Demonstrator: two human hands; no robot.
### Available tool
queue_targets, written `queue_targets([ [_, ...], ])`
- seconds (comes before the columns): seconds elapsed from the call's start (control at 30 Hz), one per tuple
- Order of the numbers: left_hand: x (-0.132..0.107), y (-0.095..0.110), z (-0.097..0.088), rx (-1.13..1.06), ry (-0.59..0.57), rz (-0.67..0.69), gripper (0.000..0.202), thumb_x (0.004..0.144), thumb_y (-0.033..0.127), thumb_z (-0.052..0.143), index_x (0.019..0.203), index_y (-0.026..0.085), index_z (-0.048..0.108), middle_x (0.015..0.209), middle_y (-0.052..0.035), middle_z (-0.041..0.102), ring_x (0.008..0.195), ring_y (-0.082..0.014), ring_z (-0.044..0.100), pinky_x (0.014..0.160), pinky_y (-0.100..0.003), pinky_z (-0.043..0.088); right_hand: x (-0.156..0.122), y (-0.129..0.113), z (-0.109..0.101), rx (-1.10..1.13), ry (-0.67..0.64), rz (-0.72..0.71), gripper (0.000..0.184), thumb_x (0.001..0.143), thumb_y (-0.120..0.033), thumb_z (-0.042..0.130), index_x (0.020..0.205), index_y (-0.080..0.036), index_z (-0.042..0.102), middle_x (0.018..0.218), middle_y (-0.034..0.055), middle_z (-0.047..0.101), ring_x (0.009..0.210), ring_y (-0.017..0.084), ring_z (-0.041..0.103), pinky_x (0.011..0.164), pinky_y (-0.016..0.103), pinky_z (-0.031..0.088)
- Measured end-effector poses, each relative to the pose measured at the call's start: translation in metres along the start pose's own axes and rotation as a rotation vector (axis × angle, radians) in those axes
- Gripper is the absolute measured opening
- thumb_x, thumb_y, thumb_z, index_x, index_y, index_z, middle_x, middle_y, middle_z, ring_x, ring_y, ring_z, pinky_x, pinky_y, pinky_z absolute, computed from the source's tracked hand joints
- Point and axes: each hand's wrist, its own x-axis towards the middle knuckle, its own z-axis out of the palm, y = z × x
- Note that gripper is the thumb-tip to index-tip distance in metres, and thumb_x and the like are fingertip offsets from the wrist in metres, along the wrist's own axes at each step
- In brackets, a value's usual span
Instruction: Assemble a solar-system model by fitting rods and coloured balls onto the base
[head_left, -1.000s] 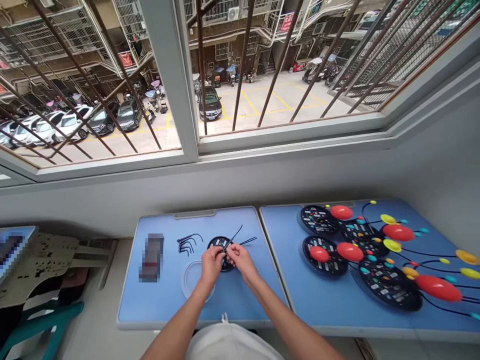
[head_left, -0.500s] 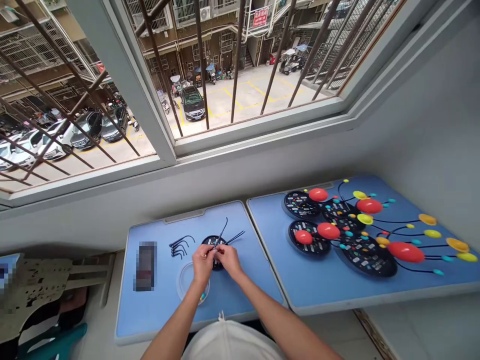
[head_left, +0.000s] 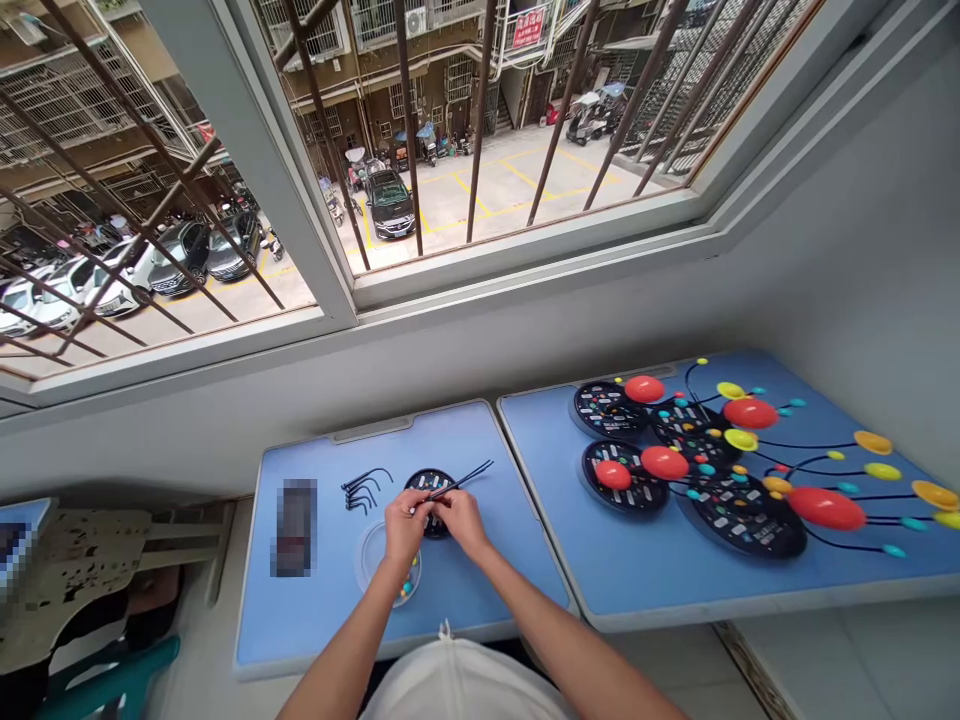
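two hands close together, fingertips almost meeting, over a flat round black plastic disc [head_left: 429, 483] lying on the near blue folding table [head_left: 480, 590]. left hand [head_left: 405, 525] pinches the near end of thin black rods [head_left: 465, 477]. right hand [head_left: 459, 518] fingers curled at the same spot, cannot tell if it grips rods or disc. rods' long axis runs diagonal, free tips pointing away and to the right, past the disc's rim. clear round dish [head_left: 375, 565] with coloured beads just under the left wrist. bent black wires [head_left: 361, 488] left of the disc, apart from it. second blue table [head_left: 660, 590] on the right carries black discs with red and yellow balls [head_left: 720, 480]
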Motion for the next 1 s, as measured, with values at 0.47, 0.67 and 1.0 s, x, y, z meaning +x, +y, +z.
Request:
queue_targets([
  [0.47,0.008,-0.004,-0.006,0.037,-0.115,0.068,0.017,0.069,0.006,0.06,0.077,0.019,0.068,0.078,-0.003,0.068,0.076,-0.0151,0.062,0.072,-0.028,0.051,-0.023,0.009,-0.002,0.616,0.117,0.173,0.045,0.047,-0.046,0.075,0.076,-0.016,0.059,0.063,0.003,0.065,0.056,0.015,0.061,0.054,0.027,0.049],
  [0.67,0.007,-0.01,-0.004,0.107,-0.134,0.073,0.014,0.068,0.007,0.062,0.074,0.018,0.068,0.074,-0.0026,0.067,0.075,-0.0156,0.06,0.072,-0.029,0.049,-0.014,0.006,-0.002,0.695,0.163,0.257,0.042,0.047,-0.049,0.075,0.064,-0.016,0.056,0.062,0.0029,0.064,0.048,0.01,0.056,0.047,0.022,0.047],
  [1.0,0.001,-0.024,0.008,0.232,-0.149,0.01,0.021,0.07,0.003,0.055,0.071,0.019,0.068,0.073,-0.002,0.062,0.075,-0.015,0.055,0.07,-0.028,0.046,-0.015,0.027,0.006,0.561,0.187,0.4,0.018,0.085,-0.026,0.052,0.075,-0.012,0.055,0.059,-0.0061,0.053,0.042,0.004,0.046,0.04,0.016,0.039],
])
